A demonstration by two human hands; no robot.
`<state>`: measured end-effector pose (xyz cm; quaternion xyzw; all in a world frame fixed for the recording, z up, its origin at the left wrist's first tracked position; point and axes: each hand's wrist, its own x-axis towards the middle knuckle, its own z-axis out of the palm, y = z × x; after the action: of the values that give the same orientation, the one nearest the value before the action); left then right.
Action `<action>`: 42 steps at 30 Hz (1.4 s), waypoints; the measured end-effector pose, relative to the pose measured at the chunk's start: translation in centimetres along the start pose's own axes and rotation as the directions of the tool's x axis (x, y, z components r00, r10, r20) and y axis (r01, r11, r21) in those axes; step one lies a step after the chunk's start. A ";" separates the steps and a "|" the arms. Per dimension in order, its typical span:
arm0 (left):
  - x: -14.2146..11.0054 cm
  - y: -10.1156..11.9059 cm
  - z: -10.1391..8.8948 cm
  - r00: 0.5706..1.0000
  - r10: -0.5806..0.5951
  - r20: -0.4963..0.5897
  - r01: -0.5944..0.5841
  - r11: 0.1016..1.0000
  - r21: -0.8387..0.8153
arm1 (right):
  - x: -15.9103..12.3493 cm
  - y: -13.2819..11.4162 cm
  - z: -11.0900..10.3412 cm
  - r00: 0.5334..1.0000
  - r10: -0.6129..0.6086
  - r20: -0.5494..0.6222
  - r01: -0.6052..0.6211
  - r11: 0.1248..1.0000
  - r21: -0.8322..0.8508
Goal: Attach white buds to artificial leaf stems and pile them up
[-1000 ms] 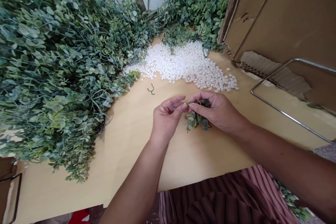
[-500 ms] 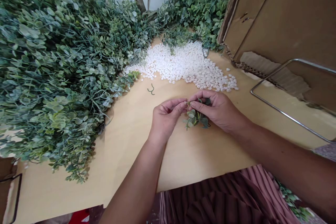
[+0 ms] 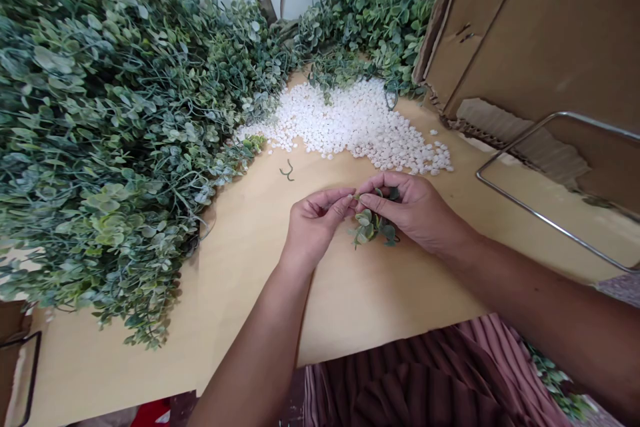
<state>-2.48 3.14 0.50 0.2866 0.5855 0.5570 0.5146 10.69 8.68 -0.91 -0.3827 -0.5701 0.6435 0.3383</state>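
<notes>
Green leafy sprig (image 3: 367, 225): plastic-looking, matt leaves. White bead-like pieces (image 3: 340, 123): plastic-looking, smooth. Tan bench (image 3: 250, 247): smooth, paper-like, low sheen. Brown corrugated cardboard box (image 3: 555, 33): matt, rough where torn. Silver bent-wire frame (image 3: 563, 113): glossy metal. Maroon ribbed garment (image 3: 425, 380): matt cloth.

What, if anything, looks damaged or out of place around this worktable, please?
The cardboard at right looks damaged: its surface layer is torn low down, baring corrugated ridges. A small, leafless green stem also looks stray, lying apart from the foliage on the tabletop.

The left fingers (image 3: 326, 196) have lowered, closing in toward the thumb (image 3: 339, 210).
</notes>
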 end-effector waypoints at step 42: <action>-0.1 -0.1 -1.9 0.977 0.157 0.145 -0.199 0.915 0.351 | -0.3 -1.9 -1.9 0.977 -0.158 0.140 0.091 0.914 0.397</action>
<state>-4.18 2.34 0.12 0.4603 0.6196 0.4661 0.4324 12.50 9.49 0.87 -0.2149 -0.4813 0.7508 0.3980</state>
